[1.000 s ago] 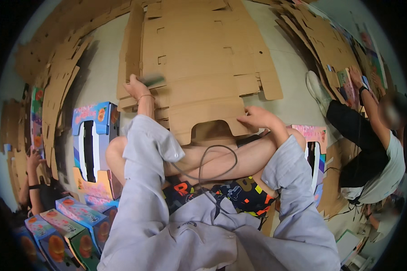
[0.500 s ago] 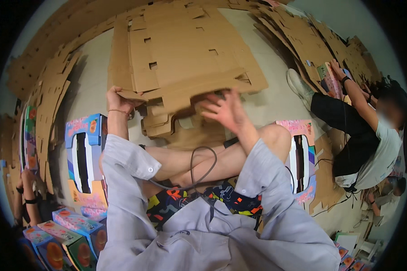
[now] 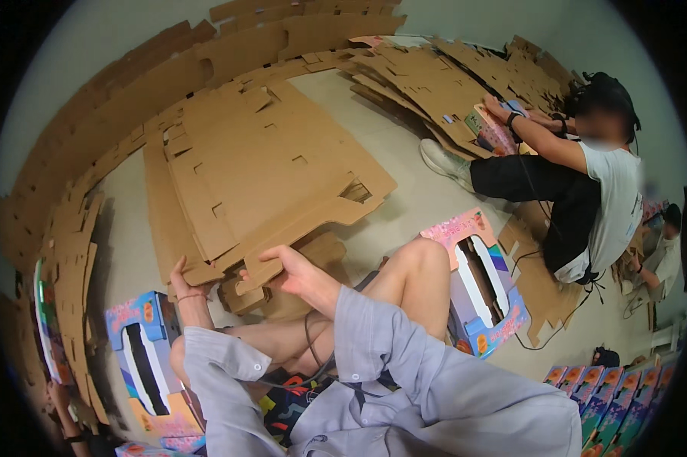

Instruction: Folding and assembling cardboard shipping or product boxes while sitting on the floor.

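Note:
A stack of flat, die-cut brown cardboard sheets [image 3: 260,175] with slots and flaps lies on the floor before my crossed legs. At its near left corner, my left hand [image 3: 189,283] is closed on the edge, part of its fingers hidden beneath. My right hand [image 3: 296,273] pinches the near edge of the cardboard sheet, thumb above and fingers below. Under that edge, smaller folded cardboard pieces [image 3: 244,299] lie close to my shins. A dark cable [image 3: 313,343] loops over my lap.
Printed carton with a cut-out window [image 3: 149,365] stands at my left, and a similar pink and blue carton [image 3: 477,282] by my right knee. A co-worker [image 3: 587,175] sits at the right, handling a printed box [image 3: 494,129]. Cardboard piles [image 3: 77,305] line the left; coloured cartons [image 3: 606,404] stand lower right.
My right hand has moved left and closed on the sheet's near edge, where before it was spread and blurred. My view has swung to the right.

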Motion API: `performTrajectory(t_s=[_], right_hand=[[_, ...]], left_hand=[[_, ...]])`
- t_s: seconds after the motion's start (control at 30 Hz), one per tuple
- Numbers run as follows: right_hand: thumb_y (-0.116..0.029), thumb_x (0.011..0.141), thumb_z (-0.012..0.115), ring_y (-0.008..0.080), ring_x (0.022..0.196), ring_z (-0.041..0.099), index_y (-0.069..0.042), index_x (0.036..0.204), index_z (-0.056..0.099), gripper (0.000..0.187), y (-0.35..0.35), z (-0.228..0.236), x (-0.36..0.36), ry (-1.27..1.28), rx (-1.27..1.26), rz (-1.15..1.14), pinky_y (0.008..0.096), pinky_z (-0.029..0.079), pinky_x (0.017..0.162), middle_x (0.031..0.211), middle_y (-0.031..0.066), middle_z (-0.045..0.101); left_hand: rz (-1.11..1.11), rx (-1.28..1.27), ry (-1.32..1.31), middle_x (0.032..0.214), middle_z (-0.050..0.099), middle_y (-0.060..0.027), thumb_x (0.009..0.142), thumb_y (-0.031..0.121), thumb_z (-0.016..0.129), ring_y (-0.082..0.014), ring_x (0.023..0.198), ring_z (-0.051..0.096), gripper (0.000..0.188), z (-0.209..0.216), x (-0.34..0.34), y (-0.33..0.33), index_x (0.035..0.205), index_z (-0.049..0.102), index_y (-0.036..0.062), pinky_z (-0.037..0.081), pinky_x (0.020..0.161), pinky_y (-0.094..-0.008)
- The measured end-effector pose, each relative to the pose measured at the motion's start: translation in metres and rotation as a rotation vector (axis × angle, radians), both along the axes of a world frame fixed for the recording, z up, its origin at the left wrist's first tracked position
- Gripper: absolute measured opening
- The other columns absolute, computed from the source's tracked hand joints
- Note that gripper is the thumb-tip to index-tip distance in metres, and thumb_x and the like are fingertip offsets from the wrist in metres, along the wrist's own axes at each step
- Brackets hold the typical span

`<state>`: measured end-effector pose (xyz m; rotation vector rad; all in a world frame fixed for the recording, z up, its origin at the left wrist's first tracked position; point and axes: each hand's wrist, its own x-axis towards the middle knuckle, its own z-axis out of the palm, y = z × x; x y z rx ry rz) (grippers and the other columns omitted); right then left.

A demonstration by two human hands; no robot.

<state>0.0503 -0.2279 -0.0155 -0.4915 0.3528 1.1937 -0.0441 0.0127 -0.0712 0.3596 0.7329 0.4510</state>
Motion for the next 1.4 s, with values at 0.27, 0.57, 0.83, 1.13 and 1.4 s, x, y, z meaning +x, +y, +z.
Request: performTrajectory(t_s=[0.27,0.57,0.83,1.13,1.4], right_hand=[[0.004,0.074,0.05,0.0334,0.082,0.062,0.005,0.119,0.041,0.046,-0.034,0.04,0.025,-0.488,-0.093,0.181,0.0434,0.057,0.068,0.102,0.0209,0.052],[-0.008,0.072,0.057,0.031,0.072,0.065,0.006,0.1,0.051,0.032,-0.141,0.137,0.173,-0.757,-0.124,0.005,0.0389,0.055,0.057,0.092,0.0219,0.057],[-0.041,0.091,0.04,0.0469,0.122,0.037,0.0,0.136,0.029,0.062,-0.258,0.214,0.335,-0.879,0.122,-0.669,0.0516,0.04,0.097,0.134,0.0271,0.035],[-0.038,0.092,0.043,0.0362,0.112,0.05,-0.003,0.135,0.032,0.056,-0.272,0.128,0.381,-0.621,-0.169,-0.733,0.0462,0.04,0.094,0.128,0.0247,0.045],[-0.036,0.089,0.052,0.025,0.089,0.06,-0.001,0.117,0.05,0.044,-0.117,0.042,0.258,-0.915,-0.452,-0.022,0.0361,0.05,0.075,0.106,0.0169,0.059]], left_hand=[[-0.202,0.076,-0.07,0.121,0.049,-0.0184,0.072,0.003,0.048,-0.0389,0.108,0.051,0.052,0.0,0.004,-0.029,0.124,0.041,0.0021,0.043,0.094,-0.0567],[-0.424,0.326,-0.603,0.123,0.048,-0.022,0.061,-0.006,0.043,-0.0368,0.118,0.048,0.071,0.123,0.15,-0.108,0.131,0.035,-0.0012,0.045,0.096,-0.0527],[-0.611,0.603,-0.512,0.125,0.045,-0.0226,0.089,0.023,0.055,-0.0358,0.116,0.047,0.051,0.257,0.397,-0.224,0.125,0.037,-0.0069,0.045,0.092,-0.0544],[-1.272,1.225,0.014,0.125,0.054,-0.0061,0.088,0.041,0.055,-0.0191,0.101,0.056,0.06,0.143,0.268,-0.141,0.14,0.036,0.0176,0.045,0.085,-0.0328],[-1.016,1.144,0.798,0.112,0.059,-0.0103,0.089,0.038,0.051,-0.017,0.087,0.059,0.051,0.064,0.03,0.031,0.135,0.041,0.0178,0.048,0.068,-0.0297]])
